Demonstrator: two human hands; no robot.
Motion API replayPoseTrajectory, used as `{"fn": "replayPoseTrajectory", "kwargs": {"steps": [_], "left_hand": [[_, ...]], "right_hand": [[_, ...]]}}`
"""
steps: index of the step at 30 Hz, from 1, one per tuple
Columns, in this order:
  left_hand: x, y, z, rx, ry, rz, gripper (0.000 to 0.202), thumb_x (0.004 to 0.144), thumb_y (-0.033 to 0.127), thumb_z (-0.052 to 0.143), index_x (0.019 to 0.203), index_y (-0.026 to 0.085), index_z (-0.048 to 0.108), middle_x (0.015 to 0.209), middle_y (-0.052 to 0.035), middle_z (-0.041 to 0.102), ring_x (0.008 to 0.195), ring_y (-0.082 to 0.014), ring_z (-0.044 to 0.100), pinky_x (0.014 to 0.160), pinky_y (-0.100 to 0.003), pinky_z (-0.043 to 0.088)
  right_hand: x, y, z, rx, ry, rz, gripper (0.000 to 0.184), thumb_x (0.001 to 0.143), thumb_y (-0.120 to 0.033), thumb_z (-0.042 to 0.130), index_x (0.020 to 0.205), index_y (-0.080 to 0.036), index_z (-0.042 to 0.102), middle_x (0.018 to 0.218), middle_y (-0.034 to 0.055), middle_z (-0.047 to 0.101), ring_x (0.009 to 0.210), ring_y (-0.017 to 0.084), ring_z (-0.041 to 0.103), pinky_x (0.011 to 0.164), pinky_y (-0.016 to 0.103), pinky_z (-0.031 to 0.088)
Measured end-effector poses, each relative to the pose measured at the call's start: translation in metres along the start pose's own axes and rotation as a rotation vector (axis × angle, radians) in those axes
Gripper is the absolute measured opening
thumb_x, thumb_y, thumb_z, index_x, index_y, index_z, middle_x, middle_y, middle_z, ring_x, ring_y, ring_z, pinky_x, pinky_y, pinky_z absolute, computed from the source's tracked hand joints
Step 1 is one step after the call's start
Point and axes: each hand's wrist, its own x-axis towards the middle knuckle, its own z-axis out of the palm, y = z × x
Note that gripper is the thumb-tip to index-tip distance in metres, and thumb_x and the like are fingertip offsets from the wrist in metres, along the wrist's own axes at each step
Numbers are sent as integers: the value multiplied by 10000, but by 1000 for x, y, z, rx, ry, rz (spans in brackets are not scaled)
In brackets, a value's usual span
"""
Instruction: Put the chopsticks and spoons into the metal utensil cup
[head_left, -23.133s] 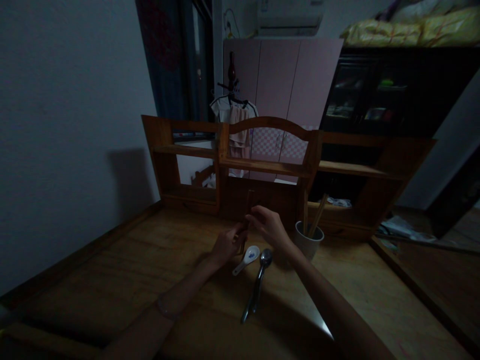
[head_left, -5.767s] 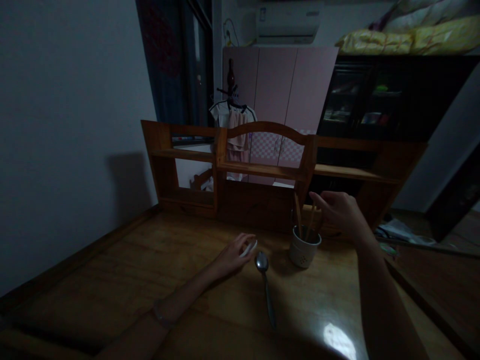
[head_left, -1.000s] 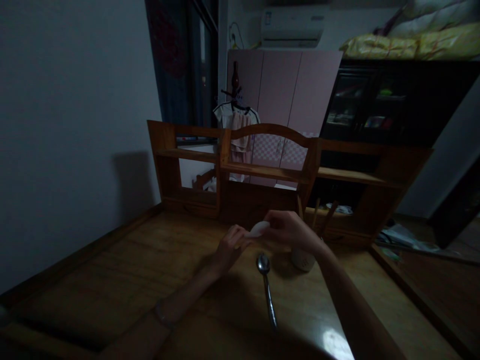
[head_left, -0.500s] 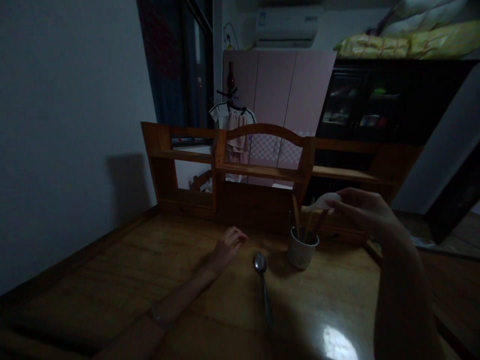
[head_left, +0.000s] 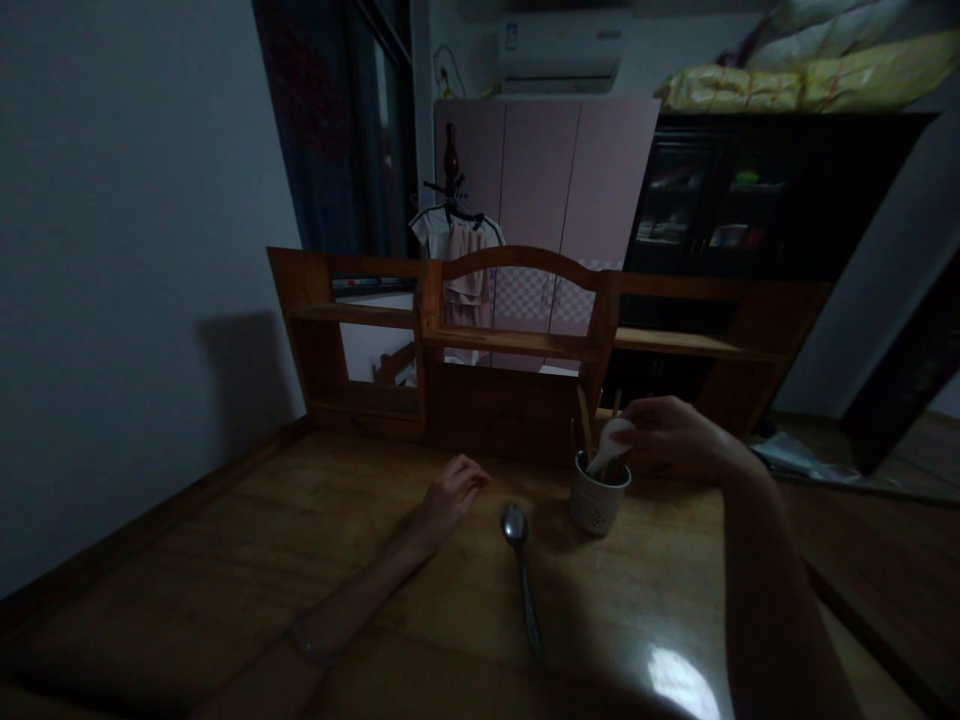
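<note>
My right hand [head_left: 670, 435] pinches a white spoon [head_left: 614, 440] by its bowl end. The spoon points down and to the left, its lower end inside the mouth of a pale cup [head_left: 597, 503]. Wooden chopsticks [head_left: 584, 420] lean in the same cup, which stands upright on the table. Left of the cup lies a metal spoon [head_left: 515, 526], its bowl toward the back and its handle toward me. My left hand [head_left: 452, 492] rests on the tabletop left of the metal spoon. Its fingers are curled together with nothing visible in them.
The wooden table [head_left: 300, 560] carries a shelf rack [head_left: 517, 345] along its back edge, just behind the cup. A white wall [head_left: 135, 300] borders the left side. Beyond the rack are a pink wardrobe [head_left: 540, 180] and a dark cabinet [head_left: 817, 200].
My right hand has moved left and down, tilting the white spoon from nearly level to steep and bringing its lower end into the cup. My left hand stays put, and the view has shifted slightly.
</note>
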Motion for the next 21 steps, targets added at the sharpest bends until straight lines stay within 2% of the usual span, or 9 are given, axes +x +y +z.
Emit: {"fn": "replayPoseTrajectory", "kwargs": {"steps": [6,10,16,21], "left_hand": [[0,-1,-1,-3,-16,-4,132,869,122,549,877,208,648,917,-24,572,896,-158,569,818,-295,463],[0,1,-1,-6,-17,-8,120,866,126,557,877,207,644,913,-22,571,897,-160,569,821,-299,463],[0,5,-2,-8,-3,4,115,879,153,544,889,208,646,914,-32,574,899,-169,570,822,-305,467],[0,2,-2,6,-15,11,119,872,140,549,879,202,651,916,-32,570,893,-162,566,819,-296,462]], "right_hand": [[5,1,13,-106,32,33,170,701,-332,678,678,-166,646,617,20,663,527,144,626,446,197,434],[10,8,15,-97,4,54,148,697,-312,680,708,-165,661,664,35,690,558,152,646,462,199,454],[18,19,16,-71,-103,73,140,709,-298,665,746,-162,663,687,42,703,594,167,669,495,212,491],[24,22,21,-172,-166,136,164,715,-297,662,769,-142,677,721,67,721,635,178,687,520,196,494]]}}
